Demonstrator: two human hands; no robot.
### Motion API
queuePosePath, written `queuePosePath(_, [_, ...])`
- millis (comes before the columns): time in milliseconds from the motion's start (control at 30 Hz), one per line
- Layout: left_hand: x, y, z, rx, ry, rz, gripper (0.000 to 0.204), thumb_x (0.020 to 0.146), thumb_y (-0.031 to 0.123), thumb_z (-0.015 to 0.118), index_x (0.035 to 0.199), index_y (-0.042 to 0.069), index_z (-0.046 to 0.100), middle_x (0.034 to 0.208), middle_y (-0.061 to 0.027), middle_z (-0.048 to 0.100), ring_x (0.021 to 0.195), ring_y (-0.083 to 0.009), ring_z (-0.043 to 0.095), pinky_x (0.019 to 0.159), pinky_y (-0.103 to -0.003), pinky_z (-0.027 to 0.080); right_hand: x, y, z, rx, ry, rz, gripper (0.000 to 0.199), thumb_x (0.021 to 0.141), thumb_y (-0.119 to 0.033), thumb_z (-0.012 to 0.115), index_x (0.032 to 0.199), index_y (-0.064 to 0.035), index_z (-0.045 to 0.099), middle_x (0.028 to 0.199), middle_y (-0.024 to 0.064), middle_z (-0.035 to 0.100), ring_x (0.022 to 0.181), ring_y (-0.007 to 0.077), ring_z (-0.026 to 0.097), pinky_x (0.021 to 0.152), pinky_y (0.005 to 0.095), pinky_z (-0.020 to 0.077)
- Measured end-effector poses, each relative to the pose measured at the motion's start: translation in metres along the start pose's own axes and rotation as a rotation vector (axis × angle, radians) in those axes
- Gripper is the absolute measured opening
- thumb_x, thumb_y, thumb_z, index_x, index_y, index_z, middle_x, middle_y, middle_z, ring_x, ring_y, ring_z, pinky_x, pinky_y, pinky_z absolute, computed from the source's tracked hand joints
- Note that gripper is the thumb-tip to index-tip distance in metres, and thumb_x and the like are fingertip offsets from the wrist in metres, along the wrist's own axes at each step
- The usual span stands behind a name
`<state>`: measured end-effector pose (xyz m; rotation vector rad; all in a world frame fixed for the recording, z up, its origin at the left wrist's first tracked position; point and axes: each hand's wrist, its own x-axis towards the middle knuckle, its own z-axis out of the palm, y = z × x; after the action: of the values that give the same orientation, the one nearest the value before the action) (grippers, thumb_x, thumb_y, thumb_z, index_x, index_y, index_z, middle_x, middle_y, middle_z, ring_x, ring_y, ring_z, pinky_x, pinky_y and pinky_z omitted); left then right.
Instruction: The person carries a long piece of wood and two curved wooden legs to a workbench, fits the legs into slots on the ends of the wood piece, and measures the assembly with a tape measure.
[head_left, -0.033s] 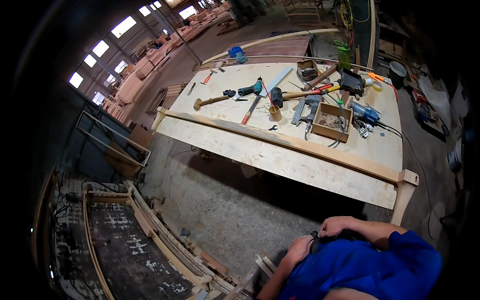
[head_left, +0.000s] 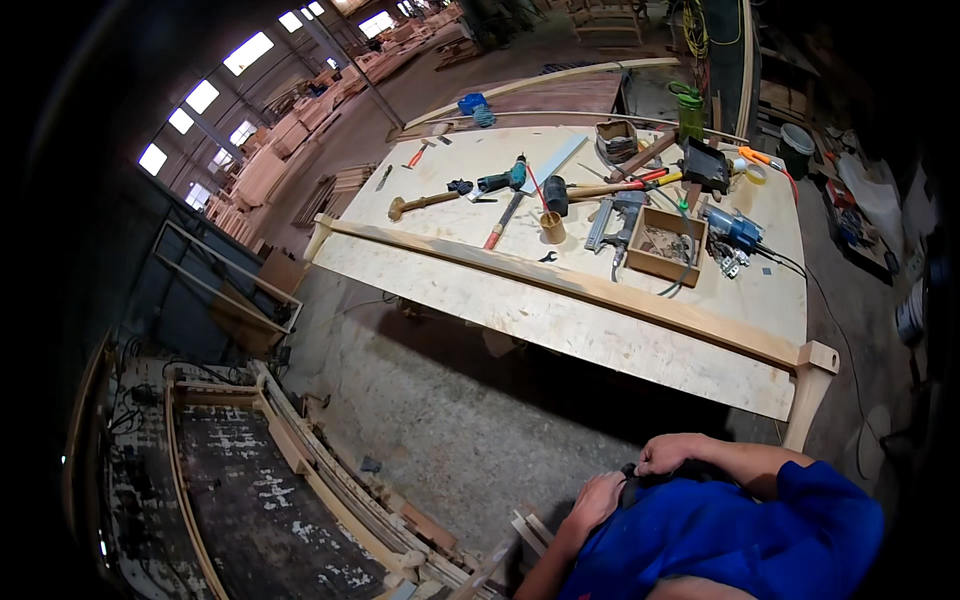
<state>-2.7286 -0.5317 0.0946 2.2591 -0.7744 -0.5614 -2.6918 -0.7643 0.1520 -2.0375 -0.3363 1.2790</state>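
Note:
Both my hands are close together at my waist, in front of my blue shirt (head_left: 700,530). Curled fingers of my right hand (head_left: 668,454) pinch at a small dark thing (head_left: 630,470) whose kind I cannot make out. Just left of it, my left hand (head_left: 598,497) rests against the same dark thing, its fingers bent and partly hidden. Beyond them a long wooden rail (head_left: 560,285) with a leg (head_left: 812,390) at its right end lies along the near side of a pale workbench (head_left: 440,292).
On the bench lie a cordless drill (head_left: 503,178), mallet (head_left: 555,195), wooden-handled hammer (head_left: 425,203), nail gun (head_left: 622,222), wooden box (head_left: 665,245) and blue power tool (head_left: 735,230). A cord trails down the bench's right side. Timber frames (head_left: 285,440) stand at lower left.

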Motion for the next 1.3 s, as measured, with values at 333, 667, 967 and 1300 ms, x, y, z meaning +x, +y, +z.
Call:
queuePosePath(333, [0.030,-0.047,-0.063,-0.076,0.120,-0.097,0.017,0.098,0.019,0.051,0.097,0.005,0.060,0.094,-0.0196,0.064,0.094,-0.0416,0.060,0.080,-0.051,0.047,0.096,-0.019,-0.054,0.015,-0.025,-0.104,0.040,0.095,-0.043,0.057,0.093,-0.0060,0.072,0.076,0.0104,0.067,0.071,0.0216,0.062,0.069,0.0378,0.0489])
queuePosePath(667, [0.099,-0.109,-0.169,0.046,0.155,-0.041,0.018,0.094,0.017,0.055,0.105,0.006,0.064,0.099,-0.0195,0.064,0.096,-0.0405,0.060,0.081,-0.047,0.048,0.195,-0.068,-0.154,0.039,-0.089,-0.159,0.033,0.092,-0.036,0.060,0.090,-0.0056,0.073,0.077,0.0064,0.069,0.072,0.0168,0.061,0.069,0.0350,0.0496])
queuePosePath(967, [0.090,-0.169,-0.229,-0.103,0.295,-0.182,0.022,0.093,0.010,0.056,0.113,0.008,0.064,0.102,-0.0162,0.066,0.100,-0.0383,0.062,0.085,-0.046,0.050,0.284,-0.127,-0.189,0.029,-0.183,-0.138,0.033,0.092,-0.037,0.060,0.088,-0.0073,0.074,0.070,0.0046,0.064,0.064,0.0160,0.059,0.058,0.0345,0.0474])
queuePosePath(1300, [0.061,-0.284,-0.344,-0.168,0.323,-0.318,0.042,0.094,0.006,0.055,0.135,0.016,0.059,0.110,-0.0183,0.068,0.104,-0.0367,0.065,0.089,-0.044,0.052,0.395,-0.226,-0.213,0.206,-0.003,-0.087,0.033,0.091,-0.042,0.067,0.094,-0.0101,0.072,0.076,0.0005,0.065,0.066,0.0127,0.059,0.057,0.0316,0.0505])
